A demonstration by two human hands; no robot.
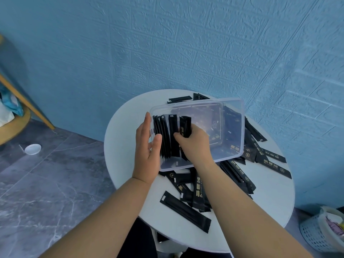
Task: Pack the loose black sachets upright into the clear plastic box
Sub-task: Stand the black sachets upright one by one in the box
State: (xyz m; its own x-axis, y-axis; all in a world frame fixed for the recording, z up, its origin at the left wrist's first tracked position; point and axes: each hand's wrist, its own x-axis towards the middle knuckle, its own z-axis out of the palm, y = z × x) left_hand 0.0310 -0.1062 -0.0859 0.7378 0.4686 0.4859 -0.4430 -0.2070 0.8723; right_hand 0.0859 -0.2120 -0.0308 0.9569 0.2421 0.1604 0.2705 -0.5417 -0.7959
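Clear rectangular plastic box (233, 116) sits tilted on loose black gold-print sachets (186, 211), round white table (270, 202). Left hand (147, 151) pinches its left wall, thumb inside. Right hand (195, 144), fingers curled, grips upright sachets (165, 131) at the box's left end.

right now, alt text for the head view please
A person's left hand holds the end wall of a clear plastic box on a round white table while the right hand grips black sachets standing inside. More loose sachets lie around it.
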